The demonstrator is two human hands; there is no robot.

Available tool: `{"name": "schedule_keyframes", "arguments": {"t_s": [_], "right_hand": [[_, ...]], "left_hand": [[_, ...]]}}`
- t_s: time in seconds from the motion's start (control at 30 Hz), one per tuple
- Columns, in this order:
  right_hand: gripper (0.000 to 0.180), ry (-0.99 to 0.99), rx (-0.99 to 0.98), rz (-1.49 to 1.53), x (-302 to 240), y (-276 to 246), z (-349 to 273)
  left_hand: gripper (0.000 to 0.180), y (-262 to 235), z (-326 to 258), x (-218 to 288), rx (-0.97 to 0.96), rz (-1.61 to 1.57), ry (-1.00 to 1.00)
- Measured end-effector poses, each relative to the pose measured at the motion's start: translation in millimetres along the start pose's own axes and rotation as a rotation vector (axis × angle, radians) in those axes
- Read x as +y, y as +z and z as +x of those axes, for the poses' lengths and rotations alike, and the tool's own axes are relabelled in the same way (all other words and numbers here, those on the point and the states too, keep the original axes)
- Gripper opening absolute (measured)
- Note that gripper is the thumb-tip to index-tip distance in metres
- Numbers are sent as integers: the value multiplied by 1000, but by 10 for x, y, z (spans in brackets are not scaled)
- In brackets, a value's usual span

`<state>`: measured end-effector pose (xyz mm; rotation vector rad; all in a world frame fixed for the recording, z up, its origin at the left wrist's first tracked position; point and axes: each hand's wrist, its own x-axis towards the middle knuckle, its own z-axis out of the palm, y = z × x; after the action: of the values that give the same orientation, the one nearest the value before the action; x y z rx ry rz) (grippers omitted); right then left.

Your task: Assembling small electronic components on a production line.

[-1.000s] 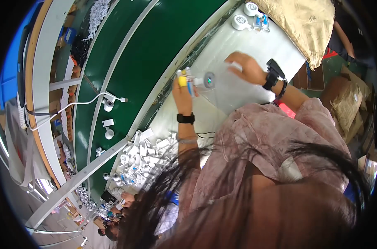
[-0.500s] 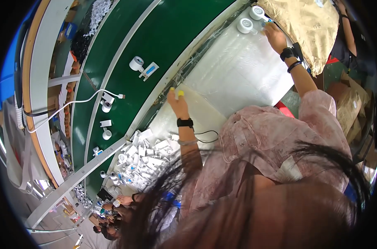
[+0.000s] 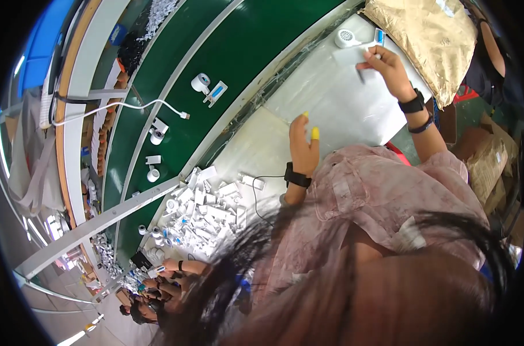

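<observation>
My right hand [image 3: 389, 68] reaches to the far end of the white bench [image 3: 331, 109] and pinches a small white part [image 3: 368, 55]. Just beyond it lie a round white part [image 3: 345, 38] and a small blue-and-white piece [image 3: 379, 36]. It wears a black watch and a band at the wrist. My left hand [image 3: 303, 144] hovers over the bench with the fingers apart and nothing in it. It has yellow finger covers and a black wrist strap with a thin cord.
A green conveyor belt [image 3: 256, 40] runs beside the bench, carrying a round white part [image 3: 201, 82] with a blue-and-white piece [image 3: 217, 92]. A heap of white parts [image 3: 207, 205] lies to my left. A gold bag [image 3: 432, 34] and cardboard boxes [image 3: 492, 167] stand nearby; a co-worker's hands [image 3: 175, 268] work further along.
Both hands held a round white part together; it now lies on the belt, further left. My right hand swung to the bench's far end and pinched a white part. My left hand drew back.
</observation>
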<state>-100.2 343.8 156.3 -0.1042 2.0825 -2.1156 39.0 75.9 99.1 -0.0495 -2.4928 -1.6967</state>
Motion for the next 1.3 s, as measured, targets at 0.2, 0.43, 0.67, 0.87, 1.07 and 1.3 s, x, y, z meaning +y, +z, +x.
{"name": "schedule_keyframes", "arguments": {"t_s": [0.2,0.43,0.67,0.87,1.07,1.3], "right_hand": [[17,249,-391,154,97,738,-570],[34,8,-546,-289,274,839,-678],[47,136,-739,3,416,922,-676],[29,232,-879,176,266,797,-645],[14,-135,-782,-361,-131,806,-751],[15,-568,-211,-669,-112,903,-846]], "left_hand": [[66,-34,214,601,-90,443,367],[74,-251,161,533,-477,485,50],[68,-464,190,535,-519,-19,-19],[62,-551,210,434,-377,-311,-156],[35,-529,149,551,-428,-502,-277],[28,-281,32,447,-241,-476,-297]]}}
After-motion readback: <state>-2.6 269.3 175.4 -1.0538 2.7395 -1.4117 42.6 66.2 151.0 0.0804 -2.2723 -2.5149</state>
